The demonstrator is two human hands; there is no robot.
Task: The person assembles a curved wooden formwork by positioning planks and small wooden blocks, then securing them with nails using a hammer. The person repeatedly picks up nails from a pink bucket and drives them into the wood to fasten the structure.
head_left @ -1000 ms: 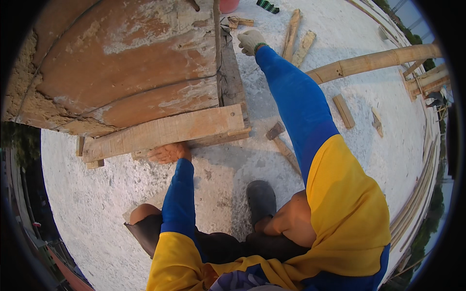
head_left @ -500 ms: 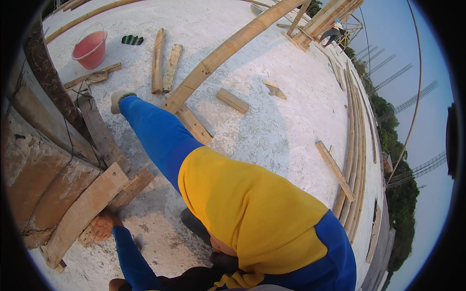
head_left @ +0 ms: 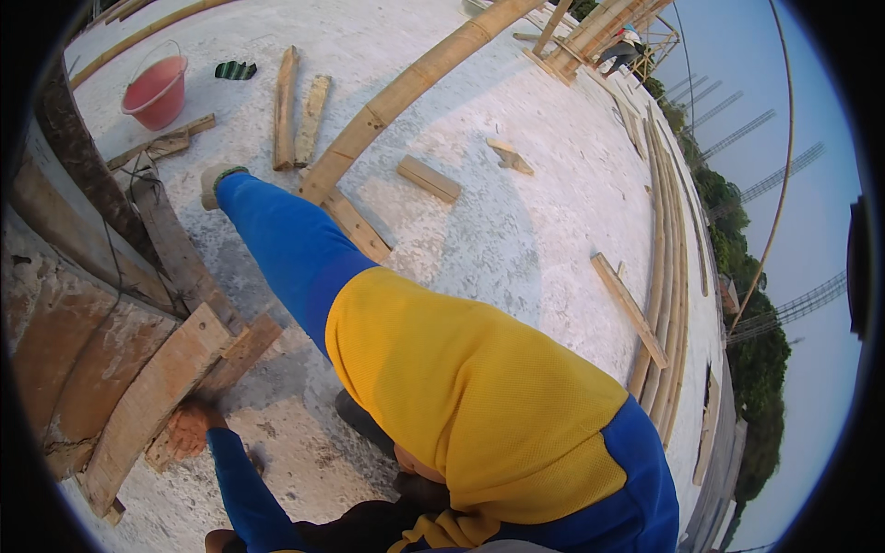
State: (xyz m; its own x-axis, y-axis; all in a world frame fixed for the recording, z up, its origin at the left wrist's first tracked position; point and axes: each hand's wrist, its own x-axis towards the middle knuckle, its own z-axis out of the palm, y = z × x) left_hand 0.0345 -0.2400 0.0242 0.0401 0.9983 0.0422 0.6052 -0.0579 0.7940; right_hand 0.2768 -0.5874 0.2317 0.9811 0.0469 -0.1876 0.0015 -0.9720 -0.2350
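My left hand (head_left: 191, 428), in a blue sleeve, is low at the left. Its fingers close round the lower end of a rough wooden batten (head_left: 241, 355), which runs behind a wider plank (head_left: 152, 410) leaning against a curved form. My right arm, in a yellow and blue sleeve (head_left: 470, 359), stretches across to the upper left. At its end, my right hand (head_left: 214, 184) wears a pale glove with a green cuff, above the floor near an upright timber (head_left: 171, 230) tied with wire. The fingers of that hand are too small and turned away to make out.
A large brown-stained form (head_left: 74, 332) stands close at the left. Beyond lie a pink bucket (head_left: 157, 92), wood offcuts (head_left: 429, 178) and a slanting bamboo pole (head_left: 406, 92). Long poles (head_left: 666, 276) line the slab's right edge. Another person (head_left: 622, 48) is far off at the top right.
The whole view has shifted slightly, so the surroundings sit a little farther left and higher. Both hands keep nearly the same places beside the timbers.
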